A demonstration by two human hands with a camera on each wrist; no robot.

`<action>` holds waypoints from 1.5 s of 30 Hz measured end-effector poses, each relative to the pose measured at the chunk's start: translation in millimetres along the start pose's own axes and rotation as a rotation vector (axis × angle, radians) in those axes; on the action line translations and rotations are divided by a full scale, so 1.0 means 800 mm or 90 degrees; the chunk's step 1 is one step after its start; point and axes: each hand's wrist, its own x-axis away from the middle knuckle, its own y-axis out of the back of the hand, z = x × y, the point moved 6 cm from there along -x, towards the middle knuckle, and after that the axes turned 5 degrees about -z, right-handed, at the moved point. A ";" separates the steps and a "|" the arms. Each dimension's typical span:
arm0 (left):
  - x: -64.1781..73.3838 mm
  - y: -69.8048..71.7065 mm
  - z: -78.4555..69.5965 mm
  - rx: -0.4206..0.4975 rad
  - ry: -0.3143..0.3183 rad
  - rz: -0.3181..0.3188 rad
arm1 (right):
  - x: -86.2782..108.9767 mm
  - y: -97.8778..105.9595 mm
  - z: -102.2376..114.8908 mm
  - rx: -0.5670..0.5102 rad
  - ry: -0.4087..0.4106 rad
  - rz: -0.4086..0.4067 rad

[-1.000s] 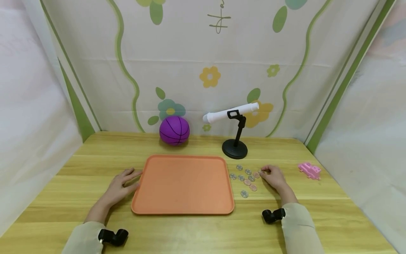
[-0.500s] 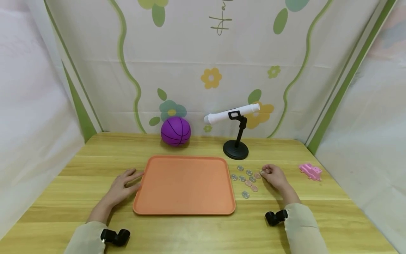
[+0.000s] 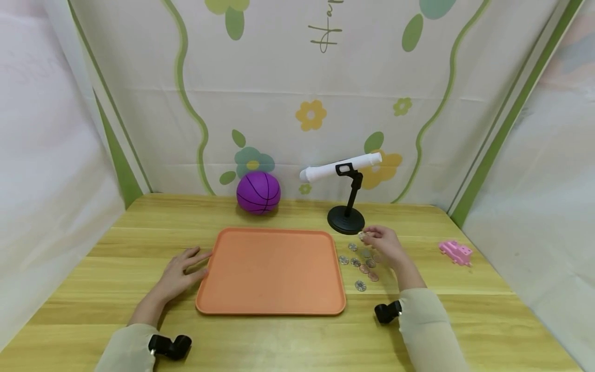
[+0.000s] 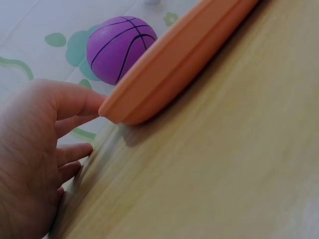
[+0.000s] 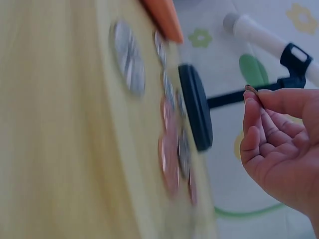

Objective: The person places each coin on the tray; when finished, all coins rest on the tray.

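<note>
My right hand [image 3: 385, 245] pinches a coin [image 5: 255, 93] between thumb and fingertips, raised above the table near the microphone stand. Below and nearer lie several loose coins [image 3: 360, 285], some silver, some copper-coloured, just right of an orange tray [image 3: 274, 274]. In the right wrist view those coins are blurred. My left hand [image 3: 178, 276] rests at the tray's left edge with its fingers spread. In the left wrist view a fingertip touches the tray's rim [image 4: 149, 84], and the other fingers reach down toward the tabletop.
A white microphone [image 3: 325, 170] sits on a black stand [image 3: 346, 219] behind the coins. Left of it is a purple ball [image 3: 259, 192] against the patterned cloth backdrop. A pink toy [image 3: 456, 252] lies far right on the wooden table [image 3: 279, 343].
My right hand has lifted a coin from the right side of the group and moved it left and away from me, toward the stand's base. The left hand stays at the tray.
</note>
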 end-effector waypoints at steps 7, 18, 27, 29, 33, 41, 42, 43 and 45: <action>0.002 0.002 0.002 -0.003 0.004 -0.003 | -0.013 -0.063 0.047 -0.089 0.021 0.044; 0.001 0.002 0.000 -0.002 0.005 -0.003 | -0.026 -0.179 0.087 -0.215 -0.053 0.085; 0.001 0.000 0.004 -0.003 -0.003 -0.008 | -0.023 -0.267 0.096 -0.231 -0.104 0.157; 0.001 0.000 0.004 -0.003 -0.003 -0.009 | -0.021 -0.284 0.096 -0.242 -0.121 0.163; 0.002 0.001 0.005 -0.009 -0.002 -0.012 | -0.016 -0.314 0.094 -0.260 -0.155 0.166; 0.000 -0.001 0.006 -0.018 0.013 -0.013 | -0.002 -0.359 0.100 -0.257 -0.190 0.145; 0.000 -0.001 0.006 -0.018 0.016 -0.014 | -0.001 -0.362 0.102 -0.260 -0.191 0.140; 0.000 -0.001 0.006 -0.020 0.017 -0.015 | 0.001 -0.365 0.103 -0.265 -0.191 0.133; -0.001 -0.002 0.005 -0.022 0.020 -0.013 | 0.003 -0.369 0.103 -0.264 -0.184 0.111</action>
